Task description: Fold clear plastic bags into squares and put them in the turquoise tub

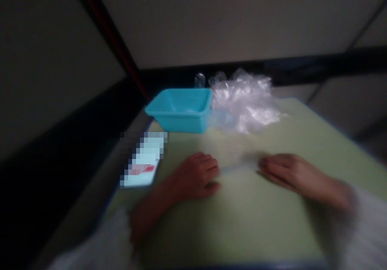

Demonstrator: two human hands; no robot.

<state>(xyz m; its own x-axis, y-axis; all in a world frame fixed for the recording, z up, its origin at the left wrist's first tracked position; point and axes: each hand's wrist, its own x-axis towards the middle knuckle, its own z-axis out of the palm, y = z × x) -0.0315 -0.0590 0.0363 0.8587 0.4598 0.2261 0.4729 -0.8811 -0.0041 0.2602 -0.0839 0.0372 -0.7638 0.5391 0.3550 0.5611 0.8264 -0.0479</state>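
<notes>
Between my hands a thin clear plastic bag (237, 155), faint and blurred, lies over the green table, its lower edge running from one hand to the other. My left hand (199, 176) is at the bag's left end, fingers curled and closed on it, thumb lower down. On the right end, my right hand (284, 172) is closed with its fingers pressed together on the plastic; motion smears it. Behind them a crumpled heap of clear plastic bags (244, 100) touches the right side of a turquoise basin (184, 122).
A phone (145, 161) with a lit, pixelated screen lies at the left edge of the green table (242, 229), in front of the basin. A pale wall (229, 19) with a dark band stands behind the table.
</notes>
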